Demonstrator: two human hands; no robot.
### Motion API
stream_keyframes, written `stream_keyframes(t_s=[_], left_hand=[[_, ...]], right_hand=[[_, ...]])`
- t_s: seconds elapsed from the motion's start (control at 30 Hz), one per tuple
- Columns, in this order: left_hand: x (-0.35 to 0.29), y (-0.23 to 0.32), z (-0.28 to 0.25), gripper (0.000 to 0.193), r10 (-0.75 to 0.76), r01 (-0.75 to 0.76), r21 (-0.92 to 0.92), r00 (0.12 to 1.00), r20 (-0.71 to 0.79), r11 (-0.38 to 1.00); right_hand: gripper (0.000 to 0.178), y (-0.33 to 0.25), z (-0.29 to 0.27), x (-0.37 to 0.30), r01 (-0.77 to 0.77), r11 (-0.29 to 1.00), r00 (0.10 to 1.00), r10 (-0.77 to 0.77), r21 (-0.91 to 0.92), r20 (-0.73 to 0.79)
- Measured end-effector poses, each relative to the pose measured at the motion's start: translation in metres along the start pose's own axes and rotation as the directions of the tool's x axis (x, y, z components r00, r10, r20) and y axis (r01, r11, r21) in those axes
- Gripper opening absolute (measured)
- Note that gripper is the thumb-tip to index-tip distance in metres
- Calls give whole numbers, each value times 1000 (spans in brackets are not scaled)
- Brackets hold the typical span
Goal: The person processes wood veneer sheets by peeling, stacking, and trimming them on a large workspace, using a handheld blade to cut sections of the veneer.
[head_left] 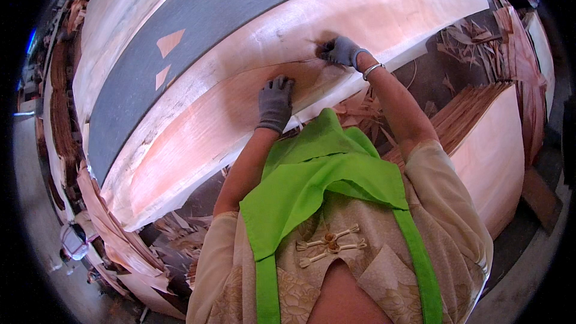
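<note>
A long pale wood veneer sheet (372,9) lies before me, bowed by the lens. Over its near part lies a pinker strip of veneer (198,129), with a thin dark line along its far edge. My left hand (276,103), in a grey glove, rests on this strip with its fingers bent and slightly apart. Farther right, my right hand (342,52), gloved too and with a silver bangle at the wrist, has its fingers drawn together at the end of that dark line, beside a small dark mark. Its fingertips are partly hidden.
Beyond the sheet runs a dark grey surface (144,78) with two small veneer scraps (171,42). A stack of veneer (489,150) stands close at my right. Broken veneer pieces (360,111) litter the floor under the near edge, and more torn veneer (120,231) hangs at lower left.
</note>
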State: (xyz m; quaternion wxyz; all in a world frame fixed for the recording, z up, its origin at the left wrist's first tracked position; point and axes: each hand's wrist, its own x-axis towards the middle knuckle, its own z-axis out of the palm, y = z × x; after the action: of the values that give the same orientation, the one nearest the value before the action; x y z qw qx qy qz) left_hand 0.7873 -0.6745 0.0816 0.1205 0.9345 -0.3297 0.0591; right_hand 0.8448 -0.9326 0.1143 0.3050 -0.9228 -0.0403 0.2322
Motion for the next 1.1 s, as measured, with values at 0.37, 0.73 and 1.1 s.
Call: stream_keyframes(t_s=[0.37, 0.73, 1.1], left_hand=[[38, 27, 7, 40, 116, -114, -44, 993, 30, 992], [55, 31, 23, 44, 178, -178, 4, 981, -75, 984], [73, 42, 23, 46, 104, -108, 54, 991, 81, 993]], right_hand=[[41, 12, 6, -6, 108, 993, 972, -94, 52, -213], [42, 3, -10, -14, 163, 986, 980, -166, -44, -109], [22, 27, 17, -1, 112, 980, 963, -65, 165, -263]])
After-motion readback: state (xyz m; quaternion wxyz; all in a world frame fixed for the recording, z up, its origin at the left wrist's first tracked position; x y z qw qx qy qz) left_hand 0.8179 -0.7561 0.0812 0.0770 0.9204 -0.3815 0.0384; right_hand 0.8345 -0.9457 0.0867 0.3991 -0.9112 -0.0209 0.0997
